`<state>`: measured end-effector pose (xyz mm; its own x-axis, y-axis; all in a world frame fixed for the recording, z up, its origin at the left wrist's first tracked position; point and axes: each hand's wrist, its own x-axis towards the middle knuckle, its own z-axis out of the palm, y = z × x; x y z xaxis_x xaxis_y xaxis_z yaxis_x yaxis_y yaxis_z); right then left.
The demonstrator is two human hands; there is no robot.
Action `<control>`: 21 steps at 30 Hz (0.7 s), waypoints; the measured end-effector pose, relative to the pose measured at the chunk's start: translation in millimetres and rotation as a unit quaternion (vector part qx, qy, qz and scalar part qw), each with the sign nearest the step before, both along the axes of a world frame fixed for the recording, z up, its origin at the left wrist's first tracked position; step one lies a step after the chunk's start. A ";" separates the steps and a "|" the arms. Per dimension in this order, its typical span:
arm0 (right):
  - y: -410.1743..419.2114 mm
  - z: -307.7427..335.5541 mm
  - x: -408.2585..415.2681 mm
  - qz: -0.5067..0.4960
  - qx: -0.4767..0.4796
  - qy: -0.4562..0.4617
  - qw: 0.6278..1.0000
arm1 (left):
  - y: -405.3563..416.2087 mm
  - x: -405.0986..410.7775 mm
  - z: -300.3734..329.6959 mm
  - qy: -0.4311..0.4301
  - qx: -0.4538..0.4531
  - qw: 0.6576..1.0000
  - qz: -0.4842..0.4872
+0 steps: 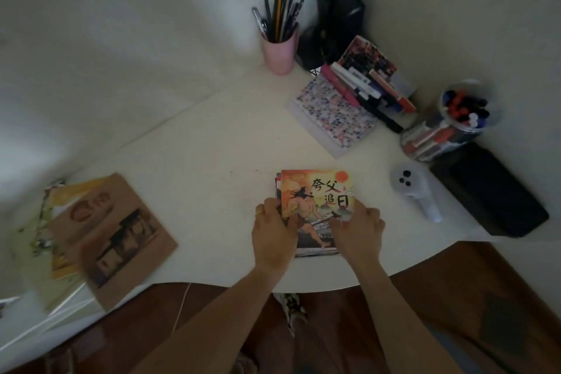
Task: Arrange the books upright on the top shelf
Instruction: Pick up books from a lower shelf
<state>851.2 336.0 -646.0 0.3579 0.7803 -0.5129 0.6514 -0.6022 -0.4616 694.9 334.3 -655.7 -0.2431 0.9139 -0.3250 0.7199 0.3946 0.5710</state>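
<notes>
Step in hand: gathering. Both hands are on a small stack of books [315, 206] lying flat near the front edge of the white worktop [197, 161]; by my reading the stack is being squared up before a lift.
Left hand [274, 229]: on the stack's left edge, fingers curled round the side and gripping it.
Right hand [358, 223]: on the lower right of the top cover, fingers bent and pressing down on it; whether they wrap under the edge I cannot tell.
Stack: the top book has an orange cover with a painted figure and large characters; edges of thinner books show beneath and to its left.
Other books: a brown-covered book [115, 234] lies flat on a yellowish pile at the far left, well apart from the hands; a patterned notebook [334, 115] lies further back with markers [364, 88] on it.
Top shelf: not in view, so nothing stands upright yet.
Next move calls for: a firm two-sided hold so the thin books do not slide, then a lift clear of the white controller [416, 191] lying to the right, and a turn to spine-vertical.
</notes>
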 end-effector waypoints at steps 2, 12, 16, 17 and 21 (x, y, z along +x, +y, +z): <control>3.4 -6.6 1.7 0.010 -0.002 0.003 1.000 | 1.5 -1.0 -5.5 -0.005 0.006 1.000 0.003; 12.4 -11.0 -3.3 0.038 -0.046 -0.045 0.997 | -5.3 -10.7 -13.1 0.011 0.007 0.999 -0.053; 18.4 9.6 -12.7 0.048 -0.086 -0.072 0.993 | 3.3 -46.0 9.3 -0.052 -0.102 0.980 -0.160; 16.1 18.3 -17.4 0.061 -0.085 -0.093 0.990 | 4.3 -57.0 19.3 -0.071 -0.133 0.974 -0.166; -8.7 58.3 -67.6 0.171 0.073 -0.097 0.978 | -7.9 -100.4 61.3 -0.048 -0.073 0.991 -0.105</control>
<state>783.6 327.3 -587.7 0.1430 0.9308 -0.3363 0.8866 -0.2715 -0.3745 594.5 326.4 -594.4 -0.0144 0.8824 -0.4702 0.7401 0.3256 0.5884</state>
